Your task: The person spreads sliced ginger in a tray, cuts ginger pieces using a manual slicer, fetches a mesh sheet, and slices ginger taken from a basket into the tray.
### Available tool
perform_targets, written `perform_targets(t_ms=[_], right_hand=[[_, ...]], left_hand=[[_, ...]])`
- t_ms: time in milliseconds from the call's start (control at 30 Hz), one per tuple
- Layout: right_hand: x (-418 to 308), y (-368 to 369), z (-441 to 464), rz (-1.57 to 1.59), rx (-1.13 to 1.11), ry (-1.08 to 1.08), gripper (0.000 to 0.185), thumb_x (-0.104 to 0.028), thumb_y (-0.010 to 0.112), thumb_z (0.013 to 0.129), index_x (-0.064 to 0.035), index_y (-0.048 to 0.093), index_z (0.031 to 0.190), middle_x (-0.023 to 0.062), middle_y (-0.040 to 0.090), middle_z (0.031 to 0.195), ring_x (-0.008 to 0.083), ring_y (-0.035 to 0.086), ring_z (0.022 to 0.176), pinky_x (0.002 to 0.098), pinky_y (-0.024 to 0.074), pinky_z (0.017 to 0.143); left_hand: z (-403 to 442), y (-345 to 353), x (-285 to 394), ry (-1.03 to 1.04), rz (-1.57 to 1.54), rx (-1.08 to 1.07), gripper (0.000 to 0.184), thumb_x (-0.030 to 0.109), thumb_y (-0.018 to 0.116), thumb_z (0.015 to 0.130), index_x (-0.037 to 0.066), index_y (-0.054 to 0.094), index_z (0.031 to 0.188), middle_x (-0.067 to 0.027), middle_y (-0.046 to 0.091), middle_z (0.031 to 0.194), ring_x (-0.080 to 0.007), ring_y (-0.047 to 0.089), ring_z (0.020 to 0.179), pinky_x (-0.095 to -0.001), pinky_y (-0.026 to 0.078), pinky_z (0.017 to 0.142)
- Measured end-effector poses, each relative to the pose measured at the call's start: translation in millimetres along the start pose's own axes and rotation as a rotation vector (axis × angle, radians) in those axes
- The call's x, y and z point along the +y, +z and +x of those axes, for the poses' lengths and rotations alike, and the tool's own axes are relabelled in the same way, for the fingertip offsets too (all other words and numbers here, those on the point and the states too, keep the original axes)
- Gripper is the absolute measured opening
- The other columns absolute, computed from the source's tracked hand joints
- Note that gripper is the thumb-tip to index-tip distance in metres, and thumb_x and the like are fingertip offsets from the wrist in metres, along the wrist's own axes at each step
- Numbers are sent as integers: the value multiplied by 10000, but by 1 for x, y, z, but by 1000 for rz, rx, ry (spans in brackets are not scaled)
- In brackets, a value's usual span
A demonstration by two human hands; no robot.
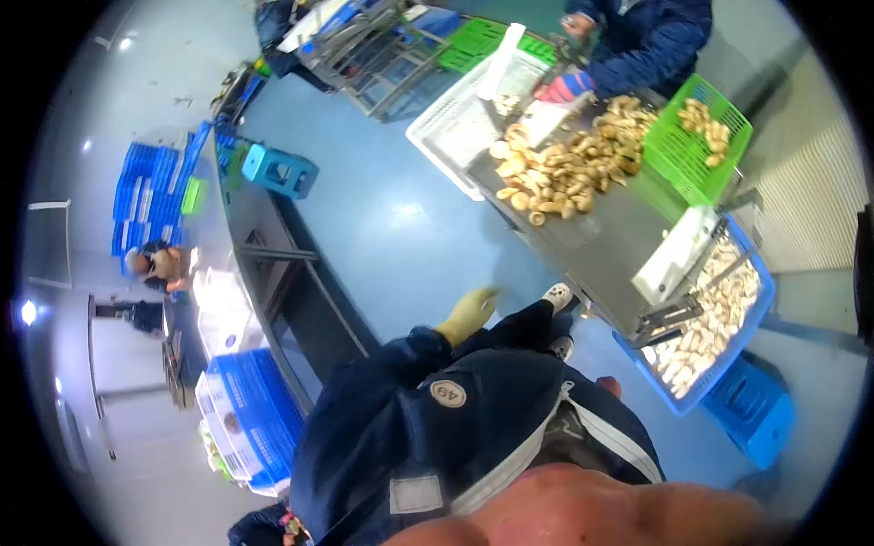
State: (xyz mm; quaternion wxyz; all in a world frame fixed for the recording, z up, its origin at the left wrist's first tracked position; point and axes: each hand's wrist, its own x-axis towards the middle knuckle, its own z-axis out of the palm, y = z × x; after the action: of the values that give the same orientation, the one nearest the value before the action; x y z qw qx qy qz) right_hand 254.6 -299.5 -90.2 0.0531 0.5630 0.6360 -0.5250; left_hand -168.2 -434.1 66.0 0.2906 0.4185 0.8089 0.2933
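Note:
My left hand (469, 314), in a pale yellow glove, hangs in front of my dark jacket above the blue floor. Its fingers point right, a little blurred and loosely extended, and nothing shows in them. Of my right hand (608, 387) only a small bare part shows at the jacket's right edge; its fingers are hidden. To the right, a metal worktable (596, 246) bears a heap of brown mushrooms (583, 164). Pale cut pieces (706, 318) fill a blue basket (765, 296) at the table's near end.
A co-worker (651, 45) with a pink and blue glove stands behind the table, beside a green basket (660, 146) and a white crate (432, 136). Blue stools (751, 405) and a metal cart (364, 68) stand on the floor. Left is a long bench (218, 214) with stacked blue crates (259, 400).

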Motion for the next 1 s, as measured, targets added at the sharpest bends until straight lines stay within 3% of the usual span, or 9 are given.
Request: perform_targets(t_ms=[33, 67, 100, 133, 200, 467, 600, 767, 1000], right_hand=[[-15, 2, -8, -11, -10, -49, 186, -196, 628, 800, -20, 676, 839, 131, 678, 742, 255, 653, 612, 381, 511, 577], [48, 33, 25, -547, 6, -687, 199, -236, 651, 806, -42, 687, 837, 136, 705, 791, 259, 679, 694, 399, 522, 636], [110, 84, 64, -187, -58, -78, 212, -261, 658, 819, -52, 689, 812, 130, 710, 803, 252, 691, 754, 405, 525, 673], [97, 71, 53, -174, -90, 31, 212, -260, 657, 820, -51, 689, 813, 130, 709, 801, 252, 690, 751, 404, 525, 671], [54, 36, 37, -208, -122, 33, 213, -259, 654, 822, -49, 688, 816, 131, 708, 799, 252, 689, 745, 404, 525, 668], [-128, 13, 97, -430, -116, -59, 216, -255, 646, 828, -42, 684, 826, 136, 703, 788, 254, 684, 721, 400, 524, 656], [-240, 50, 130, -540, -123, -119, 217, -252, 641, 831, -39, 683, 831, 138, 700, 782, 255, 682, 709, 399, 524, 650], [-377, 119, 167, -593, -176, -240, 219, -249, 636, 834, -34, 680, 837, 141, 697, 775, 257, 679, 694, 396, 523, 643], [-535, 242, 215, -644, -321, -403, 222, -245, 628, 840, -28, 677, 846, 145, 693, 766, 258, 675, 673, 394, 522, 632]], left_hand=[[-34, 7, -50, -94, 144, -85, 304, 216, 527, 954, 46, 635, 1181, -186, 653, 1149, -374, 610, 1061, -422, 478, 937], [-68, 5, -85, 22, 329, -190, 323, 252, 504, 963, 60, 637, 1185, -187, 651, 1151, -374, 612, 1059, -429, 479, 933], [-98, -2, -97, -138, 219, -198, 341, 267, 505, 941, 64, 645, 1177, -180, 659, 1146, -373, 614, 1062, -425, 481, 933], [-122, 0, -112, -434, 111, -118, 352, 215, 505, 872, 45, 672, 1131, -188, 679, 1107, -360, 634, 1045, -424, 498, 921], [-164, -5, -155, -714, 45, -105, 371, 219, 521, 834, 59, 682, 1127, -192, 691, 1076, -372, 640, 1036, -414, 497, 926], [-206, -9, -257, -874, -217, 56, 416, 303, 582, 821, 50, 682, 1135, -207, 686, 1095, -356, 648, 1034, -409, 498, 917], [-193, -63, -311, -740, -261, 138, 401, 280, 579, 836, 55, 676, 1154, -222, 696, 1039, -357, 673, 951, -399, 514, 876], [-202, -171, -351, -950, -321, 494, 356, 270, 560, 858, 77, 680, 1132, -208, 689, 1059, -345, 656, 1019, -410, 507, 902], [-170, -228, -383, -912, -368, 558, 324, 249, 557, 844, 79, 697, 1082, -193, 694, 1058, -365, 646, 1026, -425, 497, 914]])
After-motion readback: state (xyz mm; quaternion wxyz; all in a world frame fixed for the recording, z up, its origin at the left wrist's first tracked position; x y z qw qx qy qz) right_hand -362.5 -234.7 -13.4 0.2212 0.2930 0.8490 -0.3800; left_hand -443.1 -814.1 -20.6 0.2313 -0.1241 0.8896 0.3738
